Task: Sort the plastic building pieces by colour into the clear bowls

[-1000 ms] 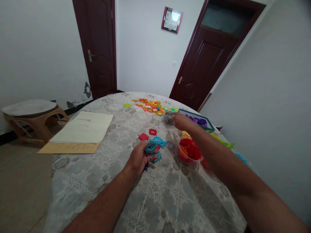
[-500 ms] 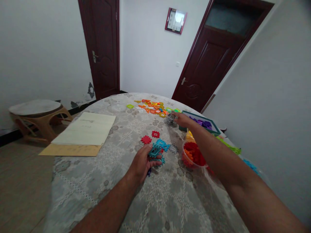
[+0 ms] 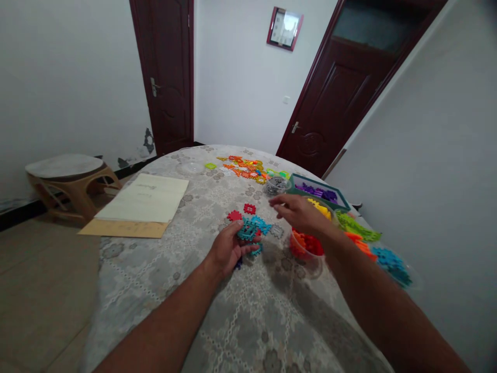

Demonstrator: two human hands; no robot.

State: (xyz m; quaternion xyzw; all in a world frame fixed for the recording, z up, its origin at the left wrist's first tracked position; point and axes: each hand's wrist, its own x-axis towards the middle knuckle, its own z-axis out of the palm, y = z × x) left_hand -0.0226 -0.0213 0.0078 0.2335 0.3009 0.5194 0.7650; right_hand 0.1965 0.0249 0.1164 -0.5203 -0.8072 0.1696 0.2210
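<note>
Moved since the earlier frame: your right grip (image 3: 301, 211) has drawn back toward you from the clear tub (image 3: 288, 190) of gray pieces (image 3: 277, 184).
Left grip: your left grip (image 3: 227, 253) is narrow, holding a teal toothed piece (image 3: 247, 230), thumb along its near edge and other fingers partly extended beneath.
Right grip: fingers reach left, above the surface (image 3: 252, 321); you cannot tell from this view whether they pinch anything.
Teal piece: raised in your left fingers, near the middle of the surface, in front of the right grip and to its left.
Around the left grip: blue pieces (image 3: 261, 224) lie just beyond the teal one, two red pieces (image 3: 249, 209) farther off, a loose gray piece (image 3: 276, 231) to the right and a dark purple piece (image 3: 238, 263) partly hidden below.
Under the right arm: a clear round tub (image 3: 300, 250) holds red and orange pieces; yellow pieces (image 3: 321, 207) sit behind it.
Right edge: green pieces (image 3: 356, 226), orange pieces (image 3: 363, 245) and a blue heap (image 3: 393, 265) run toward you; a green-rimmed box (image 3: 316, 180) holds purple pieces (image 3: 317, 192).
Far side: a mixed orange and yellow pile (image 3: 245, 169) lies spread on the patterned cloth.
Left side: pale paper sheets (image 3: 145, 199) lie flat.
</note>
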